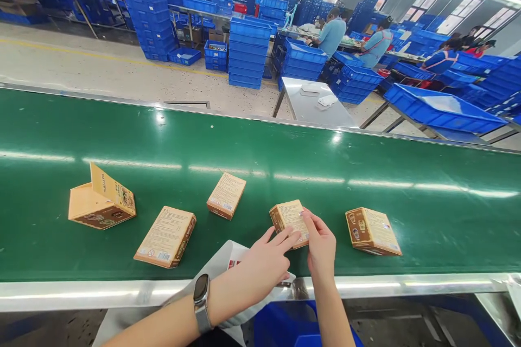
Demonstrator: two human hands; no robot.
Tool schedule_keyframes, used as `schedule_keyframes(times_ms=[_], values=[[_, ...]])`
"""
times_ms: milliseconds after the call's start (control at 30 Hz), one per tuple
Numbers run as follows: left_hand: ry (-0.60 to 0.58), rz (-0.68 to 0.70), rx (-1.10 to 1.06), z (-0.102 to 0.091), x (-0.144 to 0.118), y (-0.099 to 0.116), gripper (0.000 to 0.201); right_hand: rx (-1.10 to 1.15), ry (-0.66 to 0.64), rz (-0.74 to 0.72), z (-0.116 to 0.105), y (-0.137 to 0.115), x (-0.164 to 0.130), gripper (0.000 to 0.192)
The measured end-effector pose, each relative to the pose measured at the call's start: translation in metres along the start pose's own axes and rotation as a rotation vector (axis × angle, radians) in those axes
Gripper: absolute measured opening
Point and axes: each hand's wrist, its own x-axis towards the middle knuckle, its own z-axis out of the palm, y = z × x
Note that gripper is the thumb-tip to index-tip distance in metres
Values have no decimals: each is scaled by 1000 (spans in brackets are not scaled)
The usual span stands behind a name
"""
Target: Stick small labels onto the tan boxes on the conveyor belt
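Observation:
A small tan-and-brown carton lies on the green belt in front of me. My left hand rests across its near part, fingers stretched out and apart. At the carton's upper right, thumb and forefinger of my right hand are pinched together. A tiny pale, shiny patch shows at those fingertips, too small to name. To the right sits a similar carton with a small shiny patch on its face. Left of my hands lie two more closed cartons, one farther back and a nearer one.
At far left a carton stands with its flap raised. The belt has a metal near rim. Beyond it are a steel table, stacked blue crates and several people at work. A blue bin is below.

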Motion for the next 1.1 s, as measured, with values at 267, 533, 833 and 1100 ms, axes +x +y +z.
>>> schedule_keyframes(times_ms=[267,533,833,1100], values=[[33,-1,-63,6,-3,-3,19,-250,97,-121,6,-7,-7,44],[32,-59,-211,-34,-26,-11,26,-512,148,-304,8,-53,-17,52],[-38,-404,-588,-110,-97,-24,23,-566,-731,-480,26,-102,-108,17],[-138,-428,-348,-112,-123,-40,20,-703,-705,-1029,60,-93,-130,23]])
